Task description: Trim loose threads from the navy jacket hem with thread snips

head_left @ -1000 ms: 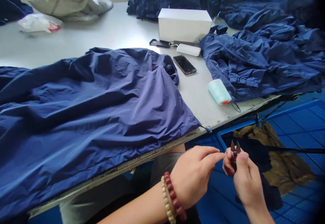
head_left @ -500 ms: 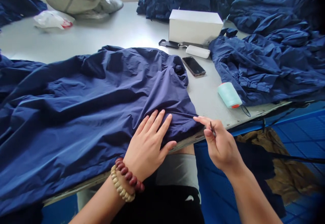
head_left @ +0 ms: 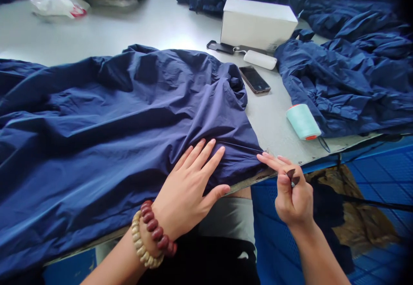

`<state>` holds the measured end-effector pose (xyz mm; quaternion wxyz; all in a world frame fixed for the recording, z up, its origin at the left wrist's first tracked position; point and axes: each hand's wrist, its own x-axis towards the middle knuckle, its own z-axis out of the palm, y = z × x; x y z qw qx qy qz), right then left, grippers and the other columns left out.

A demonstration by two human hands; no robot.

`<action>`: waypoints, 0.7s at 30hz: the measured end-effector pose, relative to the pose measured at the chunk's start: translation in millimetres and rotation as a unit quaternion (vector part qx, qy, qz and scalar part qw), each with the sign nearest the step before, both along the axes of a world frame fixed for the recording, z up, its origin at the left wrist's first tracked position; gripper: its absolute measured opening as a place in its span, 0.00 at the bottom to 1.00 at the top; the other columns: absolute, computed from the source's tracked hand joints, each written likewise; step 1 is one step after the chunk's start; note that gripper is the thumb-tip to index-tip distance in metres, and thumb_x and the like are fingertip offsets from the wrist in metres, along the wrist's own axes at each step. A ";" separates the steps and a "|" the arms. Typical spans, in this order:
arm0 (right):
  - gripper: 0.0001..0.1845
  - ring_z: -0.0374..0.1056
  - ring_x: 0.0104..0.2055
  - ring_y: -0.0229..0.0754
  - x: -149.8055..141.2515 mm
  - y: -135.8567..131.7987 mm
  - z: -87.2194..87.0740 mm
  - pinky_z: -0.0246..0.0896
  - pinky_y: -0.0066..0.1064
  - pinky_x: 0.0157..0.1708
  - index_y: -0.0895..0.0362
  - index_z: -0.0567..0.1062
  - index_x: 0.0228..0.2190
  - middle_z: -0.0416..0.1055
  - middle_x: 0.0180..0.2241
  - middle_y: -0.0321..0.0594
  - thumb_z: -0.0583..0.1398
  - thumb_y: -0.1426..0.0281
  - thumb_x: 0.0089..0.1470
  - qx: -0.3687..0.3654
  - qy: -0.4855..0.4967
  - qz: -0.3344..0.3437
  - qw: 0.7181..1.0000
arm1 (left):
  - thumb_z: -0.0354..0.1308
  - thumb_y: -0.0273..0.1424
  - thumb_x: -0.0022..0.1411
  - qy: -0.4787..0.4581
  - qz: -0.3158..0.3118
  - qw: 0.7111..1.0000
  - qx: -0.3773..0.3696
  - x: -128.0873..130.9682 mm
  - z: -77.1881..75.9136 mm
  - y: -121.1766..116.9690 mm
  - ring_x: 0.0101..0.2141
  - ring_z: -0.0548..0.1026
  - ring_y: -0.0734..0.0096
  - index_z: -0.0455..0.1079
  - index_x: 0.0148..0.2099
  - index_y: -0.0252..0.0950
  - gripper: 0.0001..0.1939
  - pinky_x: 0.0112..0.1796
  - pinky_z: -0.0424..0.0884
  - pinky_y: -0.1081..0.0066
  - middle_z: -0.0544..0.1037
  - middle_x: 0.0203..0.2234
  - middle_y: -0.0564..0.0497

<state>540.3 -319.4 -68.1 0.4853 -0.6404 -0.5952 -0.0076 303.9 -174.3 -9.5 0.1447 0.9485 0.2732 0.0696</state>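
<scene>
A navy blue garment (head_left: 135, 117) lies spread over the near part of the table, creased along its length. My left hand (head_left: 190, 186) rests flat on it near the right end, fingers spread, with two bead bracelets at the wrist. At the garment's right tip, by the table edge, my right hand (head_left: 292, 190) has its forefingers stretched to the cloth. Small thread snips (head_left: 293, 177) are held in that palm under the thumb; only their short dark blades show, and the rest is hidden in the hand.
A mint-green thread cone (head_left: 303, 121) lies right of the garment. Beyond it are a phone (head_left: 254, 79), a white power bank (head_left: 260, 59) and a white box (head_left: 258, 24). More navy cloth (head_left: 351, 82) is heaped at right. A blue crate (head_left: 383, 177) stands below the table edge.
My right hand has shifted slightly right and turned, so the snips' blades show more. The left hand stays flat on the cloth. The whole view has moved a little.
</scene>
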 end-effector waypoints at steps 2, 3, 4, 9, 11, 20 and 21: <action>0.10 0.77 0.62 0.53 -0.9 2.2 -9.6 0.64 0.60 0.65 0.52 0.67 0.42 0.83 0.54 0.50 0.48 0.71 0.77 0.030 -0.003 -0.005 1.000 | 0.53 0.49 0.78 0.000 -0.001 1.000 -0.006 0.1 0.4 0.5 0.78 0.49 0.52 0.50 0.82 0.43 0.38 0.76 0.53 0.46 0.50 0.80 0.48; 0.10 0.78 0.61 0.54 -1.5 3.8 -14.9 0.64 0.60 0.64 0.52 0.65 0.41 0.84 0.53 0.50 0.47 0.71 0.77 0.049 -0.007 -0.008 0.999 | 0.52 0.49 0.79 -0.001 0.000 1.000 -0.008 0.2 0.6 0.7 0.78 0.49 0.53 0.50 0.81 0.43 0.37 0.76 0.53 0.47 0.50 0.80 0.48; 0.10 0.79 0.60 0.55 -2.1 5.8 -20.0 0.63 0.61 0.64 0.52 0.64 0.39 0.84 0.52 0.49 0.48 0.70 0.77 0.067 -0.011 -0.013 0.998 | 0.51 0.48 0.79 -0.002 0.001 1.000 -0.010 0.2 0.6 0.8 0.78 0.49 0.53 0.50 0.81 0.44 0.36 0.76 0.53 0.47 0.50 0.80 0.48; 0.11 0.84 0.50 0.55 -7.1 20.3 -30.7 0.67 0.59 0.58 0.52 0.65 0.38 0.87 0.43 0.46 0.48 0.69 0.77 0.146 0.001 -0.057 0.988 | 0.54 0.43 0.79 -0.012 0.006 1.000 -0.010 0.7 -0.6 0.7 0.78 0.51 0.54 0.52 0.81 0.44 0.35 0.76 0.54 0.48 0.52 0.80 0.48; 0.11 0.84 0.47 0.55 -9.4 25.2 -28.9 0.69 0.57 0.54 0.52 0.68 0.40 0.87 0.39 0.45 0.49 0.70 0.76 0.162 0.016 -0.075 0.984 | 0.55 0.42 0.78 -0.018 0.006 1.000 -0.008 1.2 -1.4 0.7 0.78 0.51 0.53 0.53 0.81 0.43 0.35 0.75 0.55 0.47 0.53 0.79 0.48; 0.16 0.84 0.43 0.56 -14.3 28.2 -27.4 0.69 0.59 0.52 0.55 0.76 0.44 0.86 0.36 0.45 0.49 0.69 0.75 0.165 0.026 -0.109 0.980 | 0.57 0.40 0.77 -0.033 0.008 0.999 -0.011 1.4 -2.2 0.0 0.77 0.53 0.52 0.54 0.80 0.45 0.35 0.75 0.56 0.47 0.55 0.79 0.47; 0.17 0.84 0.43 0.56 -14.9 28.2 -26.8 0.69 0.58 0.52 0.56 0.78 0.44 0.86 0.36 0.46 0.49 0.69 0.75 0.165 0.029 -0.111 0.980 | 0.58 0.40 0.77 -0.031 0.009 0.999 -0.011 1.5 -2.1 -0.1 0.77 0.53 0.52 0.54 0.80 0.45 0.35 0.75 0.56 0.47 0.55 0.79 0.47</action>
